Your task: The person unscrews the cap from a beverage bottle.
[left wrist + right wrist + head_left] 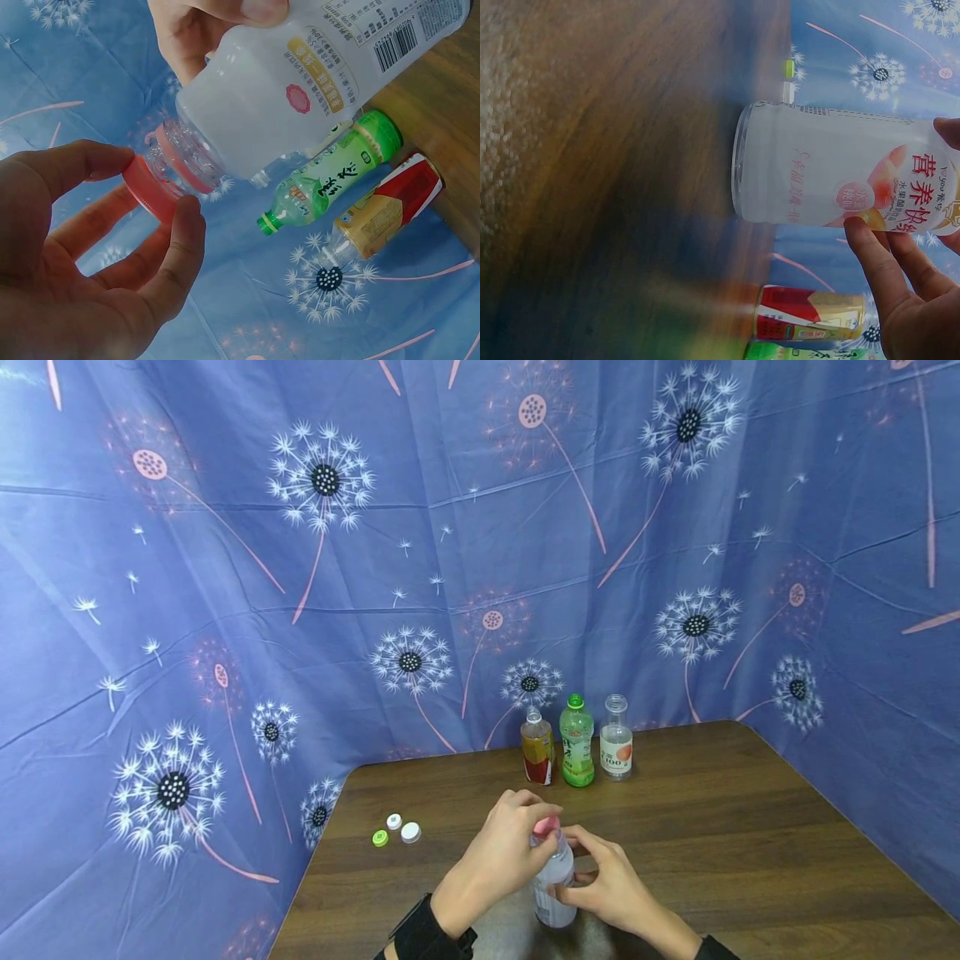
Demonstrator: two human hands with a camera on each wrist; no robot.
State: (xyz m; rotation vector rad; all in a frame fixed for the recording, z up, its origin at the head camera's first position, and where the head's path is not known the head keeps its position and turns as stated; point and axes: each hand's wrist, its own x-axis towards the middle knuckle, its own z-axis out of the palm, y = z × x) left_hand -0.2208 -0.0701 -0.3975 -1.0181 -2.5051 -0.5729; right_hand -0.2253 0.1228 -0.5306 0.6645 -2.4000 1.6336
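Note:
In the head view my left hand (504, 839) pinches a pink cap (546, 827) at the top of a white-labelled drink bottle (553, 906). The left wrist view shows the cap (150, 193) between thumb and fingertips at the bottle's mouth. Clear neck threads are visible between it and a pink ring (182, 159) on the neck. From the right side, my right hand (611, 881) grips the bottle's body, thumb and fingers on opposite sides. Peach pictures and red lettering mark the label (877, 180) in the right wrist view.
Three capless bottles stand along the table's back edge: one with a yellow-red label (537, 752), a green one (577, 747) and a clear one (617, 743). A green cap (380, 838) and two white caps (410, 832) lie at the table's left. Patterned blue cloth (465, 552) hangs behind.

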